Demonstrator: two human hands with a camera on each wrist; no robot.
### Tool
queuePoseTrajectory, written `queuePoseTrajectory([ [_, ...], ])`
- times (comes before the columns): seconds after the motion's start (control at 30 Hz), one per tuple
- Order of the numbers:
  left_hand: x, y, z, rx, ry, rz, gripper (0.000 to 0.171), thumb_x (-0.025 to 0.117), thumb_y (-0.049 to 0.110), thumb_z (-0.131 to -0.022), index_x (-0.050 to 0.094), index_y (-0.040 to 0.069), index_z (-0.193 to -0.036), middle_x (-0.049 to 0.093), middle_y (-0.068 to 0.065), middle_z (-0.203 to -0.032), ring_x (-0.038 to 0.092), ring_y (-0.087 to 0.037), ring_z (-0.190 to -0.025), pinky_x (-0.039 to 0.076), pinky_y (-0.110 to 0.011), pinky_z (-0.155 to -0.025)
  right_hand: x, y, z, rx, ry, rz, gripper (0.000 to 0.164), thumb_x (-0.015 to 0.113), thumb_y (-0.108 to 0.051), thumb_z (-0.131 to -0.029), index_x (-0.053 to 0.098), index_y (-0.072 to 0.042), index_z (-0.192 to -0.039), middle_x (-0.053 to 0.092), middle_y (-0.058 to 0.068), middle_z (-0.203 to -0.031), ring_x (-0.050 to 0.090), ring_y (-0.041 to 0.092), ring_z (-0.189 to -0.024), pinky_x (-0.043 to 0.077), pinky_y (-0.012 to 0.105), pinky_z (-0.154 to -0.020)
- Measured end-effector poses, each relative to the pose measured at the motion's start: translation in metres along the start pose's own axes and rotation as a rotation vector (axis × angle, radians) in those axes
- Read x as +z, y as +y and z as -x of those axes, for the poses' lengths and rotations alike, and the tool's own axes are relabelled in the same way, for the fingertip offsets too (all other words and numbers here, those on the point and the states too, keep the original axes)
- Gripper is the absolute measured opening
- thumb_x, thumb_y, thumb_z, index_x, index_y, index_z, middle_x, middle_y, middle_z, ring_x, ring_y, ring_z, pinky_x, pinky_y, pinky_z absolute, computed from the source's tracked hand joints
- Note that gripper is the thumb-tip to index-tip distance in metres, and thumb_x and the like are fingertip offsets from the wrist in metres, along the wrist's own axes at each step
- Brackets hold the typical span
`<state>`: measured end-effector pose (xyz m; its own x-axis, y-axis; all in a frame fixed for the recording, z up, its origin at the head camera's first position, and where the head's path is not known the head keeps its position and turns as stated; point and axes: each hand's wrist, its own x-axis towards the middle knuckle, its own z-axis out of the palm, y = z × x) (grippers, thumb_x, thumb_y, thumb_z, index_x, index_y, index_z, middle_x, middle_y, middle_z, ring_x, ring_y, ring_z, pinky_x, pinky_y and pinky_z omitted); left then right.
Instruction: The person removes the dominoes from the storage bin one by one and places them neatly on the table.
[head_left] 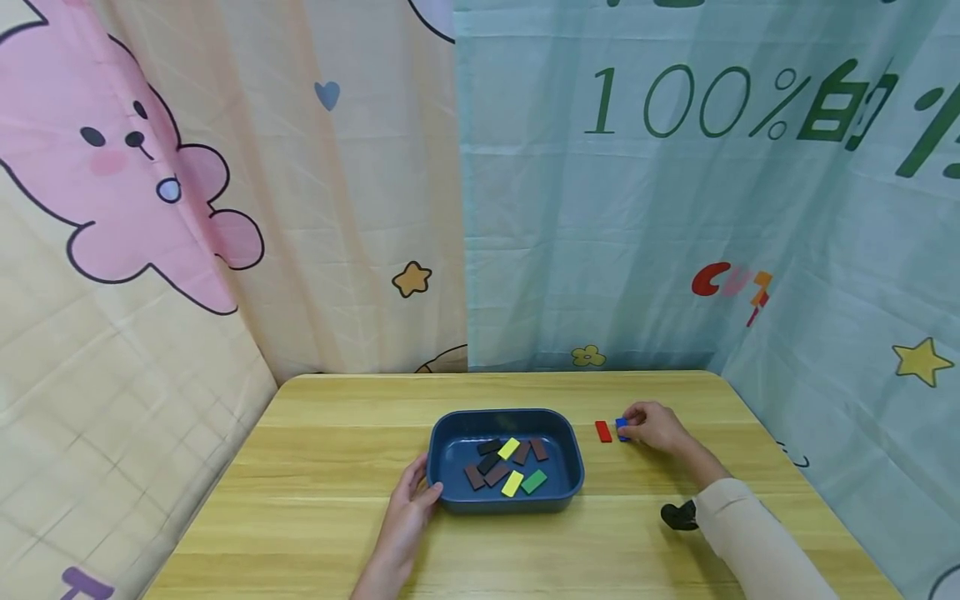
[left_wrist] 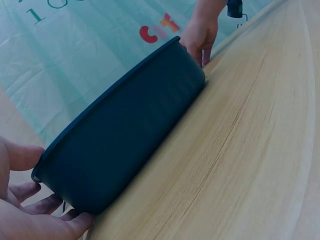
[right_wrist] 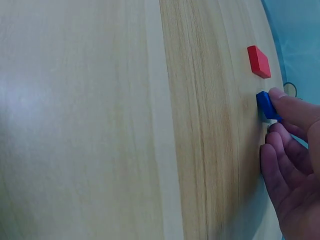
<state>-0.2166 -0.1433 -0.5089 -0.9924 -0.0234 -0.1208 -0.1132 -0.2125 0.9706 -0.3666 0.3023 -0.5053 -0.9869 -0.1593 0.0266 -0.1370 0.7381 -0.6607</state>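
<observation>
A dark blue rectangular tub (head_left: 517,505) stands on the table with brown, black, yellow and green blocks lying in it. My left hand (head_left: 405,510) grips the tub's left end, thumb at the rim and fingers against the wall, as the left wrist view also shows. Right of the tub, my right hand (head_left: 660,428) pinches a small blue block (right_wrist: 267,105) between thumb and fingers, at the tabletop. A flat red block (head_left: 603,432) lies just left of the blue one, apart from it.
The wooden table (head_left: 315,467) reaches back to printed curtains (head_left: 570,233) behind and at both sides. A black device (head_left: 678,517) shows beside the right sleeve. Inside the tub, a green block (head_left: 534,482) and a yellow block (head_left: 512,483) lie near the front.
</observation>
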Motion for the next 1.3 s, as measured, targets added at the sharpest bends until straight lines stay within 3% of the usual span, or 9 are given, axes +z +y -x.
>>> queuePoseTrajectory([
  [0.57,0.001,0.0,0.0,0.015,-0.012,-0.002,0.063,0.053,0.003,-0.105,0.025,-0.002,-0.161,0.024,-0.029,-0.163,0.028,-0.045,-0.147,0.031,-0.059,-0.118,-0.002,-0.004,0.003,-0.035,0.025,0.026,0.026,0.075,-0.015,-0.096,0.069,0.006,-0.11,0.067,0.006,-0.093,0.061,0.022,-0.083,0.054,0.033,-0.067],
  [1.03,0.0,-0.001,-0.001,0.019,-0.019,0.005,0.063,0.052,0.003,-0.105,0.023,-0.003,-0.161,0.023,-0.03,-0.163,0.028,-0.045,-0.147,0.031,-0.059,-0.117,0.0,-0.038,-0.005,-0.099,0.021,0.009,0.026,0.074,-0.012,-0.097,0.069,0.006,-0.114,0.068,0.004,-0.095,0.066,0.027,-0.093,0.058,0.041,-0.081],
  [1.3,0.0,0.0,-0.001,0.016,-0.021,0.002,0.063,0.053,0.004,-0.105,0.023,-0.002,-0.161,0.023,-0.03,-0.163,0.028,-0.045,-0.147,0.031,-0.059,-0.118,0.005,-0.056,-0.009,-0.147,0.016,-0.027,0.027,0.075,-0.014,-0.096,0.071,0.005,-0.114,0.069,0.002,-0.095,0.067,0.024,-0.091,0.059,0.04,-0.079],
])
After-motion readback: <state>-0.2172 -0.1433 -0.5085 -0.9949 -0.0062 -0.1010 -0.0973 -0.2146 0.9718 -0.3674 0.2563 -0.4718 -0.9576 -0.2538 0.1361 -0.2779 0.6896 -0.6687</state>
